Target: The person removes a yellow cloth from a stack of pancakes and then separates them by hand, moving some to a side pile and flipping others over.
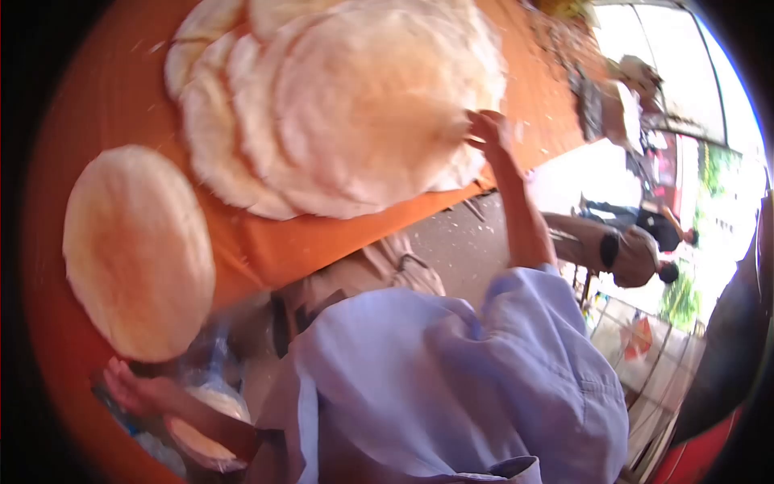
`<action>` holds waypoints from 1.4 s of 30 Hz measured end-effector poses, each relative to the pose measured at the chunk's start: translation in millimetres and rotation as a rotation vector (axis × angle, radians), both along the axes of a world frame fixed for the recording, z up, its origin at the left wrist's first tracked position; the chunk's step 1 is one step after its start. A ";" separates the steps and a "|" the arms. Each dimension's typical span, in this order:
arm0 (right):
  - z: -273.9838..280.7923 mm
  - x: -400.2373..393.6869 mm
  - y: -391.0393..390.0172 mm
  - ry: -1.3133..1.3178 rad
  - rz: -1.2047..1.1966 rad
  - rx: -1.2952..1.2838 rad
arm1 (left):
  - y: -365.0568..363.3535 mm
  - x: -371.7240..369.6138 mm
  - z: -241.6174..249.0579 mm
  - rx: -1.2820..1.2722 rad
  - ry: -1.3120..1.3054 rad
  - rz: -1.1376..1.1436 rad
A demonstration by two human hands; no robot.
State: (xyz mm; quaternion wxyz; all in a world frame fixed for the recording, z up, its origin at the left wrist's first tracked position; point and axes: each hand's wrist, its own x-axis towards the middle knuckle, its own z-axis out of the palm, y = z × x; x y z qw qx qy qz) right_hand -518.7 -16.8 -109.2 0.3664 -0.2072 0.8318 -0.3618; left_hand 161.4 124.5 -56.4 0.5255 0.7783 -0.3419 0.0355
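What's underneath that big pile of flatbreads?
Orange covering shows all around the pile of flatbreads, so it probably continues beneath. The part directly under the pile is hidden. Lower breads show only their edges, so I can't tell how many there are.

One flatbread pile point(363, 105), upper centre; one loose flatbread point(139, 252), left; two hands point(135, 390); at least two background people point(633, 254), right.
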 end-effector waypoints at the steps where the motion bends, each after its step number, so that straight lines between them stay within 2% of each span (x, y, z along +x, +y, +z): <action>1: -14.6 -20.9 3.5 -0.018 0.051 -0.020 | -5.2 -6.0 -3.6 -0.162 0.123 -0.170; 3: -14.1 -23.3 -4.0 -0.061 0.007 -0.029 | -22.4 -51.3 -4.4 -0.129 0.277 -0.412; 5: -8.7 -20.7 -7.1 -0.078 -0.011 -0.079 | -37.2 -94.4 -21.4 0.006 0.580 -0.627; 7: -13.9 -27.5 -10.8 -0.123 0.010 -0.045 | -51.9 -174.9 -14.6 0.290 0.807 -0.830; 8: -11.7 -18.2 -10.1 -0.147 0.001 -0.077 | -54.9 -201.3 -24.5 0.359 1.055 -0.877; 10: -41.9 -31.0 -8.3 -0.191 0.257 -0.093 | -56.4 -246.7 -49.2 0.497 1.048 -0.982; 11: -72.3 -31.3 -9.0 0.536 0.742 -0.489 | -55.7 -262.9 -57.5 0.553 1.044 -1.004; 12: -28.1 -9.6 -8.5 -0.206 0.278 -0.184 | -57.4 -274.9 -59.9 0.607 1.164 -1.039; 13: -0.6 3.7 -10.5 -0.183 0.289 -0.116 | -59.3 -285.3 -63.0 0.663 1.280 -1.065; 14: -22.2 -1.0 -19.7 -0.172 0.443 -0.276 | -61.5 -296.0 -66.7 0.715 1.395 -1.080; 16: 47.4 22.3 -23.6 -0.434 0.330 -0.319 | -61.9 -314.7 -68.1 0.810 1.654 -1.106; 17: 98.4 32.9 -18.1 -0.429 0.348 -0.377 | -61.5 -322.6 -67.9 0.864 1.785 -1.111; 18: 144.8 37.6 -12.1 -0.394 0.345 -0.325 | -68.3 -322.4 -76.3 0.931 1.936 -1.221; 21: 155.8 16.8 -4.1 -0.471 0.285 -0.453 | -75.2 -365.2 -40.5 0.544 2.153 -0.935; 23: 124.9 -4.6 -3.4 -0.456 0.236 -0.443 | -86.6 -356.8 -79.5 0.435 1.735 -0.849; 25: 90.3 -21.3 -1.9 -0.366 0.195 -0.360 | -100.4 -367.6 -71.7 0.333 1.899 -0.827; 26: 67.2 -31.0 0.7 -0.113 0.198 -0.345 | -111.0 -357.2 -91.1 0.389 1.923 -0.964; 28: 33.3 -45.1 1.7 0.390 0.204 -0.309 | -121.1 -379.6 -83.4 0.402 1.812 -0.950; 31: 57.1 -25.2 22.1 0.832 0.221 -0.405 | -124.4 -406.3 -68.3 0.387 1.696 -0.977; 33: 70.3 2.5 36.7 0.699 0.593 -0.497 | -127.7 -410.2 -60.8 0.411 1.699 -0.976; 35: 69.5 53.8 54.8 0.729 0.778 -0.677 | -137.7 -397.9 -72.7 0.447 1.715 -1.034; 36: 67.0 64.6 56.4 0.727 0.854 -0.559 | -141.8 -392.2 -79.4 0.464 1.727 -1.064; 38: 59.2 79.6 52.2 0.713 1.012 -0.323 | -140.7 -411.3 -43.4 0.400 1.861 -1.092; 39: 49.1 79.9 45.1 0.702 0.951 -0.334 | -142.7 -419.8 -30.2 0.363 1.926 -1.105; 40: 34.5 74.4 36.3 0.687 0.888 -0.346 | -144.5 -421.4 -32.1 0.229 1.869 -1.251; 42: 40.5 57.3 16.4 0.679 0.838 -0.308 | -147.1 -412.3 -36.9 0.351 1.704 -1.298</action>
